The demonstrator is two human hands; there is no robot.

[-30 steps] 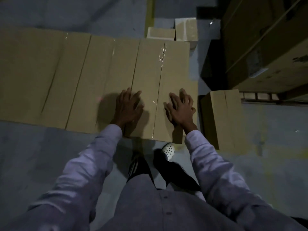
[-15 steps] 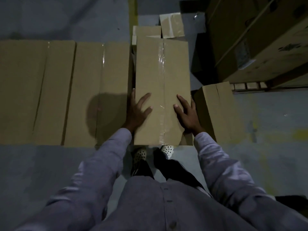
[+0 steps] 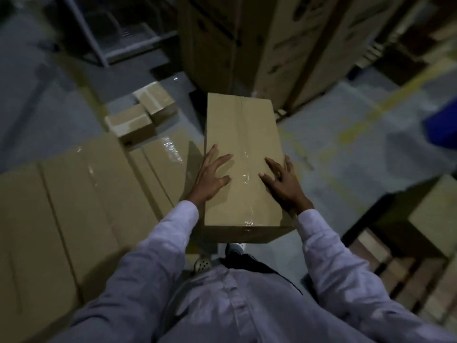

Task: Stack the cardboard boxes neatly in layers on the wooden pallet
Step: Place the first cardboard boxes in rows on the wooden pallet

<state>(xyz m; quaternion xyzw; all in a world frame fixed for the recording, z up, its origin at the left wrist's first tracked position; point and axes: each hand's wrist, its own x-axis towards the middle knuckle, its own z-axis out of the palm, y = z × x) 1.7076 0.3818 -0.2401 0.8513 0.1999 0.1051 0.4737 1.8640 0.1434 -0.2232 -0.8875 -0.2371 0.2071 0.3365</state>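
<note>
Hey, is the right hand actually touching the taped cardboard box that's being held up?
Touching. The head view shows the right hand lying with spread fingers on the top of the cardboard box, near its right edge, no gap visible.

The grey concrete floor (image 3: 346, 149) is carrying a row of long cardboard boxes (image 3: 74, 206) lying side by side at left, two small boxes (image 3: 129, 125) sitting just beyond them, and tall cartons (image 3: 284, 45) standing farther back.
</note>
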